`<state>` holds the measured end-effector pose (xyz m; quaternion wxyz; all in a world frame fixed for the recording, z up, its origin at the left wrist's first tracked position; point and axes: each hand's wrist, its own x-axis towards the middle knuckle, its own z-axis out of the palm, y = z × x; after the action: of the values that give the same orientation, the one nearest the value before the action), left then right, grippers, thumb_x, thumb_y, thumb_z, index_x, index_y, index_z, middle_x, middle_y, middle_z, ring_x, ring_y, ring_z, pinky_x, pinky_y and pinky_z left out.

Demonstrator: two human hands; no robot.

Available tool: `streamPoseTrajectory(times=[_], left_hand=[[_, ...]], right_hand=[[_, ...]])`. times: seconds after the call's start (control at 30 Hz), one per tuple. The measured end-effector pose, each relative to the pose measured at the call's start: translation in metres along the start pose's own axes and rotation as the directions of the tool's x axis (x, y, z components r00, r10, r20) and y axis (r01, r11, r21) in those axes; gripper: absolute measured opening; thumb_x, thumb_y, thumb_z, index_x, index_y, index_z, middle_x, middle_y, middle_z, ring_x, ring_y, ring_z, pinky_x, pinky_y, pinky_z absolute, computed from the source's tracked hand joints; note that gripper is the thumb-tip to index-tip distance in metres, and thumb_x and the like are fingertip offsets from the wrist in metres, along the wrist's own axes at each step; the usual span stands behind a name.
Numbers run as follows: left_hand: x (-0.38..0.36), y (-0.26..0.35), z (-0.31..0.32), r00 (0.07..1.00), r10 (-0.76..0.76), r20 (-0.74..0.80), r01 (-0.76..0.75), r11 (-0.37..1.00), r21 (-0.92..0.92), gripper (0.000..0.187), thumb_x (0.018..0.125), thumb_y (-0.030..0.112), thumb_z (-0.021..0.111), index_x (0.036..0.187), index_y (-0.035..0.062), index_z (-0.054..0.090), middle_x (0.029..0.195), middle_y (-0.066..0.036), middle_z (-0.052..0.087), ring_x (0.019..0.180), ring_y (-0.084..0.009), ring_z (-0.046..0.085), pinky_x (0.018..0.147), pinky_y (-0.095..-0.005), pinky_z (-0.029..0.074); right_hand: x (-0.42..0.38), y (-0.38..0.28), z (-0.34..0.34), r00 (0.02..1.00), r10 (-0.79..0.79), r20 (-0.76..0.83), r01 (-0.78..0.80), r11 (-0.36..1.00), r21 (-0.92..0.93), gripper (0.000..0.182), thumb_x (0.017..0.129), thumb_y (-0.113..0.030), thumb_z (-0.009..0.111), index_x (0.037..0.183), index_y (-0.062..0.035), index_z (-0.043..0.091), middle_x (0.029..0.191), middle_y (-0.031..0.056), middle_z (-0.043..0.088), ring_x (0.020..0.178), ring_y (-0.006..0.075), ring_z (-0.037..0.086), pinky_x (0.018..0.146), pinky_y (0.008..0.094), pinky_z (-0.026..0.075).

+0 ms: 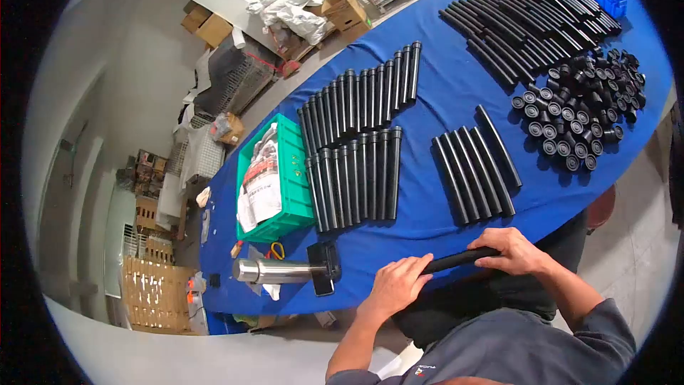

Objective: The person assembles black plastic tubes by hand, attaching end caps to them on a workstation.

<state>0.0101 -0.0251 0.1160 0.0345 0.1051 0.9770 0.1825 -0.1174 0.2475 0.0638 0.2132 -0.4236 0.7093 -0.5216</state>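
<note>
A black tube (460, 260) lies level between my hands over the near edge of the table. My left hand (399, 284) is closed round its left end, and my right hand (509, 249) wraps its right end; the fingers hide both ends. Just beyond my hands, a small group of black tubes (467, 175) lies side by side. To the right of that group is a heap of black ribbed end caps (573, 117). Farther left, two rows of tubes (356, 182) have wider caps on their far ends.
Many loose tubes (527, 21) cover the far right, beside a blue crate (613, 6). At the left stand a green crate (296, 196) holding plastic bags, a metal cylinder (274, 271), a phone (323, 268) and yellow-handled scissors (278, 250). A blue cloth (427, 117) covers the table.
</note>
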Motion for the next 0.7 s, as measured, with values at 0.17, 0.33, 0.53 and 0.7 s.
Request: streamPoseTrajectory(times=[0.17, 0.33, 0.53, 0.7], left_hand=[[-0.006, -0.004, -0.005, 1.000, -0.003, 0.005, 0.003, 1.000, -0.012, 0.037, 0.088, 0.022, 0.074, 0.122, 0.0078, 0.066, 0.105, -0.013, 0.071, 0.094, -0.0328, 0.069, 0.083, -0.0417, 0.056], [-0.014, -0.012, -0.001, 0.963, -0.061, 0.262, 0.150, 0.930, -0.335, 0.041, 0.090, 0.022, 0.074, 0.126, 0.0052, 0.064, 0.111, -0.016, 0.070, 0.101, -0.0358, 0.069, 0.089, -0.0419, 0.055], [-0.018, -0.015, 0.004, 0.953, -0.014, 0.302, 0.150, 0.890, -0.431, 0.044, 0.092, 0.022, 0.072, 0.131, 0.0050, 0.064, 0.115, -0.017, 0.070, 0.104, -0.0322, 0.069, 0.091, -0.0383, 0.054], [-0.017, -0.006, -0.013, 0.942, -0.033, 0.333, 0.182, 0.886, -0.427, 0.040, 0.092, 0.021, 0.071, 0.129, 0.0055, 0.066, 0.112, -0.015, 0.070, 0.098, -0.0312, 0.069, 0.089, -0.0375, 0.054]], right_hand=[[-0.004, -0.016, -0.002, 0.995, 0.093, -0.017, -0.090, 0.984, 0.151, 0.038, 0.088, -0.021, 0.076, 0.118, -0.0015, 0.066, 0.100, 0.0176, 0.067, 0.095, 0.0362, 0.067, 0.081, 0.0423, 0.054], [-0.003, -0.005, 0.009, 0.980, -0.199, 0.008, 0.199, 0.980, 0.007, 0.035, 0.087, -0.019, 0.077, 0.116, -0.0018, 0.066, 0.099, 0.0167, 0.066, 0.092, 0.0362, 0.067, 0.077, 0.0432, 0.054], [-0.002, -0.016, 0.001, 0.986, -0.048, 0.160, 0.039, 0.997, 0.061, 0.032, 0.090, -0.022, 0.075, 0.113, -0.0011, 0.066, 0.100, 0.0170, 0.065, 0.091, 0.0369, 0.067, 0.078, 0.0432, 0.054], [-0.001, -0.002, 0.011, 0.986, -0.164, 0.027, 0.161, 0.984, 0.071, 0.035, 0.089, -0.024, 0.076, 0.113, -0.0008, 0.067, 0.102, 0.0176, 0.065, 0.091, 0.0352, 0.067, 0.078, 0.0431, 0.054]])
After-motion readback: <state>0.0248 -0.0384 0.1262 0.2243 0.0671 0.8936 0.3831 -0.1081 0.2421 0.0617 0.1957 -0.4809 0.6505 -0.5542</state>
